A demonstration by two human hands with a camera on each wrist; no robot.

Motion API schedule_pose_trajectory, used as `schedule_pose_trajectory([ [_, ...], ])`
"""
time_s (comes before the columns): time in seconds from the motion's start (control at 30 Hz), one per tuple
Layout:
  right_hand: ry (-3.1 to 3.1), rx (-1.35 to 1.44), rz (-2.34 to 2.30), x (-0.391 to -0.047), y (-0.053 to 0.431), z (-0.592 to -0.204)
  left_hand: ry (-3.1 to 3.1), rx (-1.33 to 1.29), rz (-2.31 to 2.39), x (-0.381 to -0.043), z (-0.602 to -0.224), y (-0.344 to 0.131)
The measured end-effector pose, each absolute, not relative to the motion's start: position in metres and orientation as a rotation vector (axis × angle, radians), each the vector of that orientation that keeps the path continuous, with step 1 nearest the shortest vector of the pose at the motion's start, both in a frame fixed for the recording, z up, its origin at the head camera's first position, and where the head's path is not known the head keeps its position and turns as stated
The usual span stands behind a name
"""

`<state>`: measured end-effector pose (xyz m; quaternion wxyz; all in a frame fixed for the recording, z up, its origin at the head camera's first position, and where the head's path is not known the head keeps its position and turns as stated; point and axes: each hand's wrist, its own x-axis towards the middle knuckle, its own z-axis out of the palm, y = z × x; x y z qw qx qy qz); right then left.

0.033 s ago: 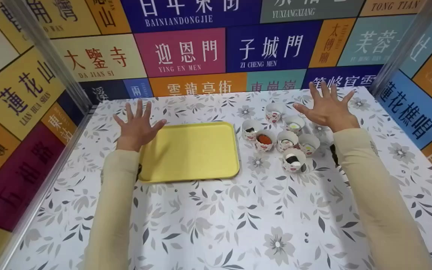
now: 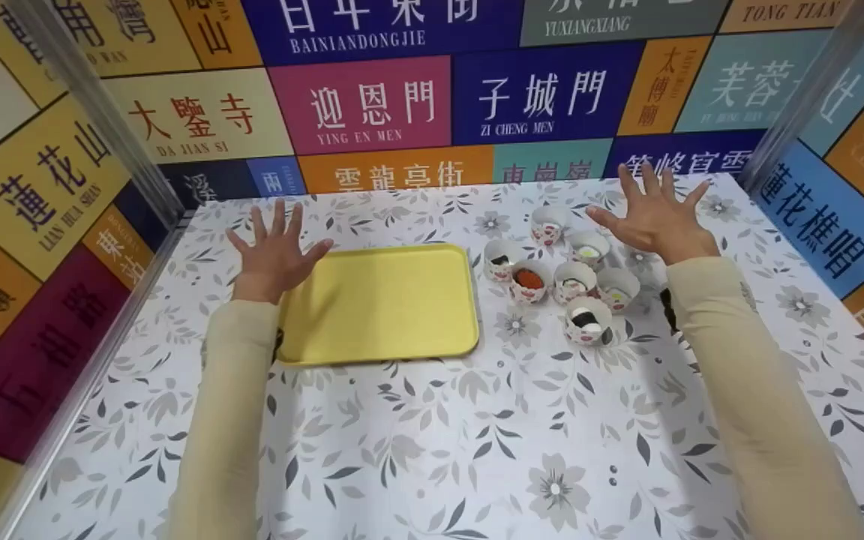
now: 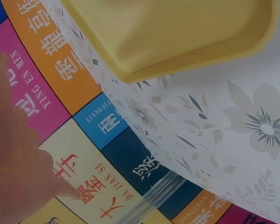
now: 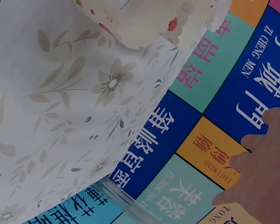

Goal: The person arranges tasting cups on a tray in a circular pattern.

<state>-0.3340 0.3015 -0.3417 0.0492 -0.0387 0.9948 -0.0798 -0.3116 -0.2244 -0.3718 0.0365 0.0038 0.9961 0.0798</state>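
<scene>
My left hand (image 2: 269,259) is held with fingers spread, over the left edge of a yellow tray (image 2: 387,304), gripping nothing. On the other side, my right hand (image 2: 657,217) also has its fingers spread and holds nothing; it is nearest to a cluster of several patterned paper cups. One cup (image 2: 529,282) contains something orange-red. The front cup (image 2: 588,321) holds a white piece with a black band, like a rice ball. Another cup (image 2: 589,248) shows something white and yellow-green. In the wrist views, part of the left hand (image 3: 18,158) and right hand (image 4: 261,168) shows, with only bare air at the fingers.
A white tablecloth (image 2: 417,450) with grey flowers and leaves covers the table. Panels with coloured street-name signs (image 2: 361,101) stand behind and on both sides. A dark object (image 2: 669,309) is partly hidden by the right sleeve.
</scene>
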Motion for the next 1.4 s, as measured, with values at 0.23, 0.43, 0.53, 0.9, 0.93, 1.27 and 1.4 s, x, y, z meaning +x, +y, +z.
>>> schedule_pose_trajectory([
  [0.23, 3.017, -0.114, -0.267, -0.332, 0.301, -0.342, 3.061, 0.021, 0.243, -0.308, -0.372, -0.228],
  [0.43, 3.017, -0.127, -0.301, -0.331, 0.3, -0.341, 3.068, 0.046, 0.247, -0.305, -0.373, -0.231],
  [0.53, 3.016, -0.141, -0.293, -0.33, 0.3, -0.342, 3.071, 0.063, 0.248, -0.303, -0.374, -0.232],
  [0.9, 3.019, -0.184, -0.379, -0.322, 0.304, -0.349, 3.077, 0.118, 0.233, -0.293, -0.381, -0.238],
  [0.93, 3.019, -0.19, -0.394, -0.321, 0.304, -0.351, 3.079, 0.124, 0.233, -0.291, -0.382, -0.239],
  [1.27, 3.024, -0.268, -0.503, -0.306, 0.303, -0.361, 3.038, 0.148, 0.324, -0.275, -0.394, -0.256],
  [1.4, 3.014, -0.28, -0.592, -0.301, 0.306, -0.367, 3.035, 0.162, 0.337, -0.264, -0.397, -0.264],
])
